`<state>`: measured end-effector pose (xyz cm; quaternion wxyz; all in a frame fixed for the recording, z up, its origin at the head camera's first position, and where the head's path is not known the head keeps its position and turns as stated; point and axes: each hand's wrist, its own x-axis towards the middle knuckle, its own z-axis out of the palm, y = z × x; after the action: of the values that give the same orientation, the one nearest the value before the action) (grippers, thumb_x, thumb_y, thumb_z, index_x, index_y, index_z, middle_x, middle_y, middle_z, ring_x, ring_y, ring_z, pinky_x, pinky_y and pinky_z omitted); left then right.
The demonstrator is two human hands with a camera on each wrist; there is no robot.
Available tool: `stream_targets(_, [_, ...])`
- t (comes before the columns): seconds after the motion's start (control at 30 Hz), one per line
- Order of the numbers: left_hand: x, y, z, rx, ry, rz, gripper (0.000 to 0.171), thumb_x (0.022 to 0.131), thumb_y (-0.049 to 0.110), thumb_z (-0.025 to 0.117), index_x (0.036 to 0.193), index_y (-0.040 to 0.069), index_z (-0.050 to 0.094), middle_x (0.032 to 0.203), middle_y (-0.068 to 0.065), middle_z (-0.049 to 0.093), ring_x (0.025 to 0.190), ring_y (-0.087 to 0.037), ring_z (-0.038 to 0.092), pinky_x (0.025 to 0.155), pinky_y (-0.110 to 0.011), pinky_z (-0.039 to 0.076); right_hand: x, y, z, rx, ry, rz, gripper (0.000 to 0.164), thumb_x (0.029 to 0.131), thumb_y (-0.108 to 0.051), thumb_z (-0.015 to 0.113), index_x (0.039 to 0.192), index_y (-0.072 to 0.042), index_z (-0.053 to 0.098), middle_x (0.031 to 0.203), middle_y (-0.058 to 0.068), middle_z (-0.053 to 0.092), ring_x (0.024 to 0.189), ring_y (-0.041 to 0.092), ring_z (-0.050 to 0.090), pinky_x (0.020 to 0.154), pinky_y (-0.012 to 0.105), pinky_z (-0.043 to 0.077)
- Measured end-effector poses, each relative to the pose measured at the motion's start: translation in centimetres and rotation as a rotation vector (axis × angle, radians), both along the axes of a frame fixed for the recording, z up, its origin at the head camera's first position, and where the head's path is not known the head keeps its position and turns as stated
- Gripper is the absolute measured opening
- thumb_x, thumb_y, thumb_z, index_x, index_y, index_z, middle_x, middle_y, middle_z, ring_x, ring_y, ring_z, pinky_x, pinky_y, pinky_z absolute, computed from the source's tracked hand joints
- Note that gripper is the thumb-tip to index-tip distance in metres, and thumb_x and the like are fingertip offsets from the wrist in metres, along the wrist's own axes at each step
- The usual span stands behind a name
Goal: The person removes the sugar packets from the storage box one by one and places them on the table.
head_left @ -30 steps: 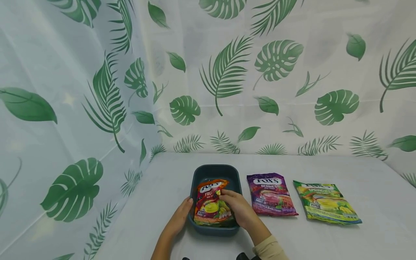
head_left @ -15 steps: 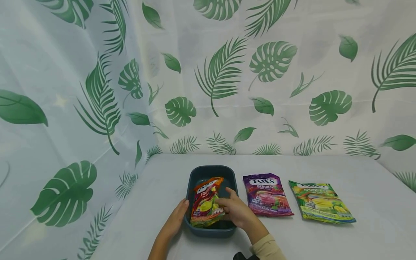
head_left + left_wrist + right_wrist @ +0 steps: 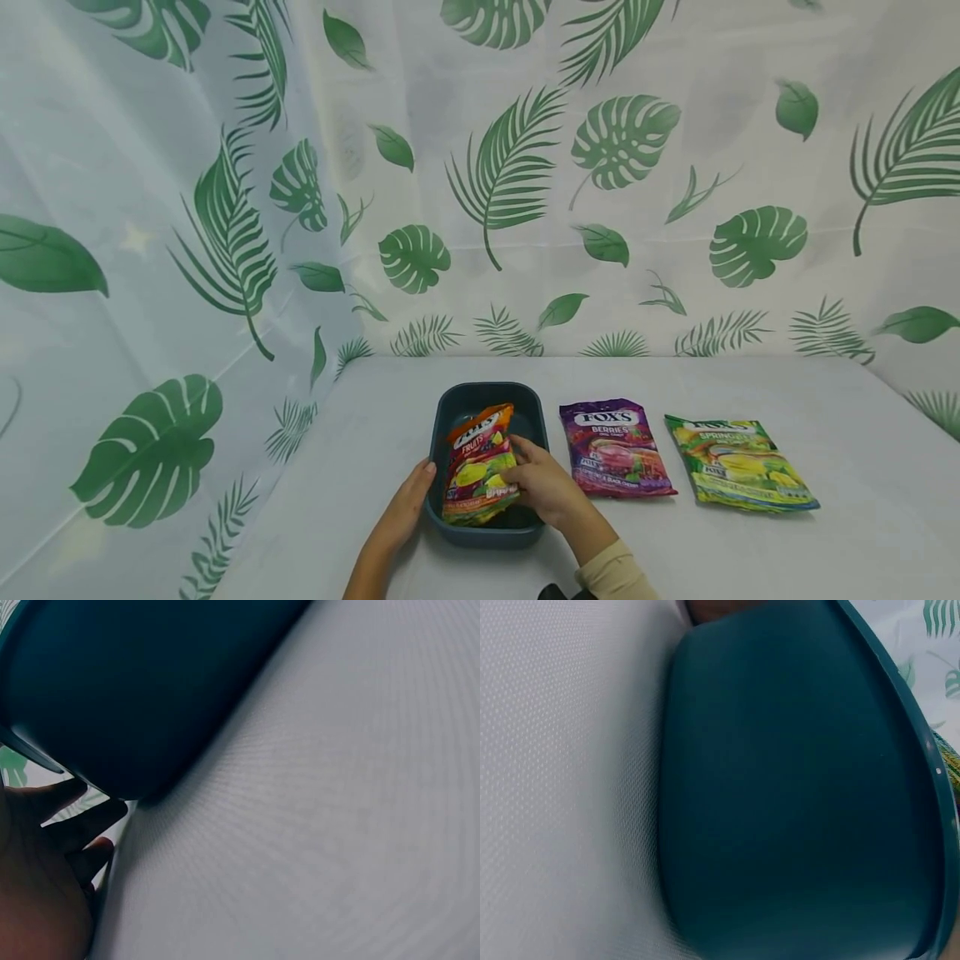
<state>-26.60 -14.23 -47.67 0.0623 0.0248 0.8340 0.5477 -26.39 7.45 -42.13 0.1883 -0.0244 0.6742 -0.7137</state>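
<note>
A dark teal rectangular tub (image 3: 489, 537) stands on the white table in the head view. Inside it, a red and orange FOX'S Fruits candy bag (image 3: 472, 471) leans tilted, its right edge raised. My right hand (image 3: 549, 485) reaches over the tub's right side and pinches that edge between thumb and fingers. Against the tub's left side rests my left hand (image 3: 402, 510), its fingers fairly straight; the left wrist view shows those fingers (image 3: 90, 825) at the tub's wall. In the right wrist view the tub's outer wall (image 3: 795, 787) hides most of the bag.
To the right of the tub lies a purple FOX'S Berries bag (image 3: 618, 450). Farther right is a green and yellow FOX'S bag (image 3: 742, 465). A leaf-printed sheet (image 3: 517, 183) hangs behind the table and along its left side.
My right hand has shifted from the top of the Fruits bag to its right edge, and the bag has tilted up on that side. The left hand stays at the tub; the head view has shifted slightly.
</note>
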Motion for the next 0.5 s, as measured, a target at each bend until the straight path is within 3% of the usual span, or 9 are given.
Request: stream_targets(0.5, [-0.35, -0.14, -0.08, 0.008, -0.050, -0.001, 0.080, 0.099, 0.058, 0.022, 0.146, -0.007, 0.025, 0.151, -0.030, 0.025, 0.141, -0.049, 0.016, 0.112, -0.066, 0.014, -0.23, 0.29, -0.07, -0.125, -0.040, -0.038, 0.061, 0.094, 0.002, 0.043, 0.150, -0.002, 0.019, 0.151, 0.025, 0.031, 0.118, 0.027, 0.054, 0.106, 0.052, 0.040])
